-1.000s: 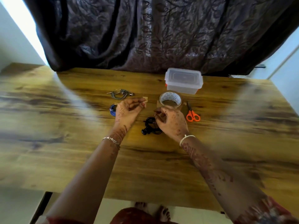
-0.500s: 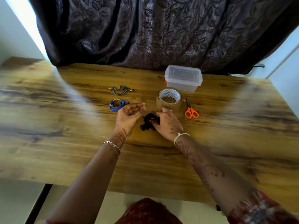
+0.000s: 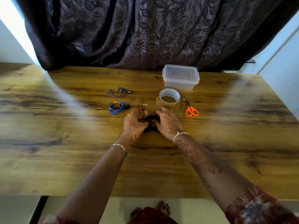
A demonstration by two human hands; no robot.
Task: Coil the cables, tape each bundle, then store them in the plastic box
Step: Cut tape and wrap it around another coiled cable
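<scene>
A person stands at a wooden counter (image 3: 80,159), both hands meeting over a small black cable (image 3: 152,118) coiled into a bundle near the middle. The left hand (image 3: 135,122) and right hand (image 3: 168,123) each curl their fingers round the coil, seemingly to stop it springing open. A short strip of tape (image 3: 145,104) sticks up from the left fingertips, probably ready to wrap the bundle.

Just beyond the hands sits a roll of tape (image 3: 169,99), with orange-handled scissors (image 3: 191,109) to its right, close enough to cut more. To the left lie a coiled blue cable (image 3: 117,107), which appears banded with tape, and farther back a coiled grey earphone cable (image 3: 119,92). The clear plastic box (image 3: 180,77) waits behind the roll, lid on, in front of a dark leaf-patterned curtain (image 3: 145,29).

Blue lettering rings the roll's inner core, too small to read. No other writing shows.
</scene>
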